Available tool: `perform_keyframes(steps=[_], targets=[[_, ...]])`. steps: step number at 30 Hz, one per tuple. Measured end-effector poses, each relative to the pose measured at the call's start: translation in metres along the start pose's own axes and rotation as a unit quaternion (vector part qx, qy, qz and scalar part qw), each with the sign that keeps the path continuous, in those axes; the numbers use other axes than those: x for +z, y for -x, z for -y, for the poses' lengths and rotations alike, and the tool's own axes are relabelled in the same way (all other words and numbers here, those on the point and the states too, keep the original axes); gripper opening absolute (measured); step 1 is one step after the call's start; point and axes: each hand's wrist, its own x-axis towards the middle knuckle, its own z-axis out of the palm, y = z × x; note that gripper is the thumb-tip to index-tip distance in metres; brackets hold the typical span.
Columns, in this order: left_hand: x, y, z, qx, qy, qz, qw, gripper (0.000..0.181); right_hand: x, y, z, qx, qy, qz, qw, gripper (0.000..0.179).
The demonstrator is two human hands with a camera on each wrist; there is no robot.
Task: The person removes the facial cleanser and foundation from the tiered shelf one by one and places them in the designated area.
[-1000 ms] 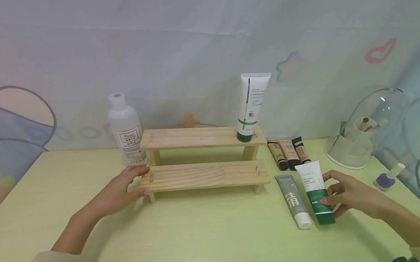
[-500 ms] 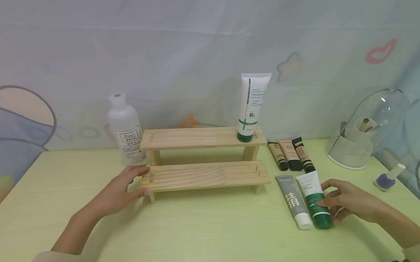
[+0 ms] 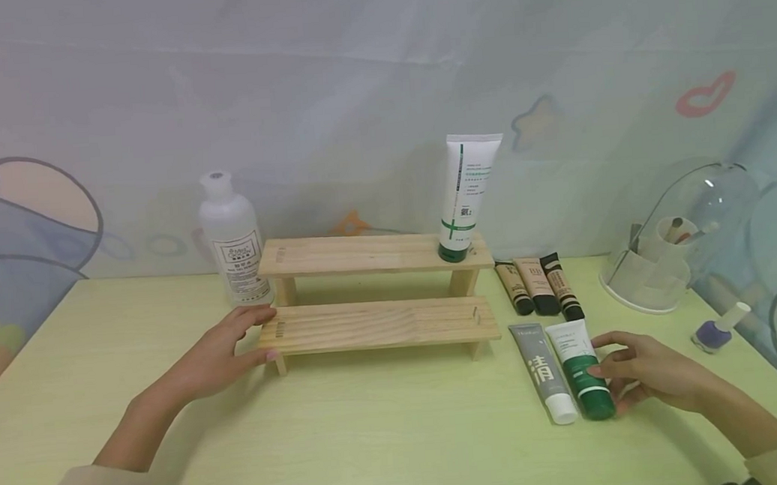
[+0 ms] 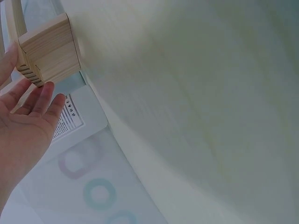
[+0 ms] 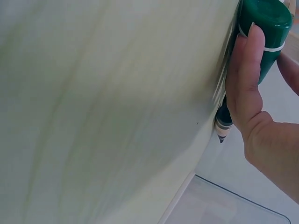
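My left hand [image 3: 223,355] holds the left end of a two-step wooden shelf [image 3: 381,326], thumb at the front of the lower step and fingers behind. In the left wrist view, fingertips touch the step's end [image 4: 51,49]. With thumb and fingers, my right hand [image 3: 656,369] grips a white and green squeeze tube [image 3: 581,368] at the table, beside a grey squeeze tube [image 3: 542,371]. Its green cap [image 5: 267,16] shows between thumb and fingers in the right wrist view. A white squeeze tube with a green cap [image 3: 464,192] stands on the upper step's right end.
Several small things lie right of the shelf: three small cosmetic tubes [image 3: 537,286] in a row and a purple nail polish bottle [image 3: 718,329]. A domed brush holder [image 3: 657,269] stands behind them. At the back left is a large white bottle [image 3: 232,238].
My right hand has lowered the white and green tube and brought it slightly toward me, closer along the grey tube. The left hand and shelf have stayed put.
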Motion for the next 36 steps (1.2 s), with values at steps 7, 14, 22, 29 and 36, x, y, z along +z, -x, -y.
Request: perform_keyframes(steps=[7, 14, 22, 29, 36], targets=[[-0.0011, 0.0005, -0.0001, -0.005, 0.0, 0.002, 1.0, 0.06, -0.0021, 0.0015, -0.0008, -0.004, 0.002, 0.006, 1.0, 0.069], [-0.0016, 0.0006, 0.0007, -0.005, 0.001, 0.002, 1.0, 0.06, -0.0017, -0.0008, -0.0036, -0.011, -0.005, 0.012, 0.9999, 0.067], [-0.0019, 0.0003, 0.0011, 0.0, 0.003, 0.003, 1.0, 0.059, 0.0005, -0.0015, -0.0026, -0.02, -0.008, 0.014, 0.9997, 0.066], [-0.0014, 0.0001, 0.0008, 0.0, 0.001, 0.003, 1.0, 0.06, -0.0008, 0.0002, -0.0006, -0.007, 0.001, 0.005, 1.0, 0.067], [-0.0002, 0.0001, 0.0009, 0.001, 0.006, 0.003, 1.0, 0.06, -0.0029, 0.0033, -0.0023, -0.004, 0.007, -0.005, 1.0, 0.066]])
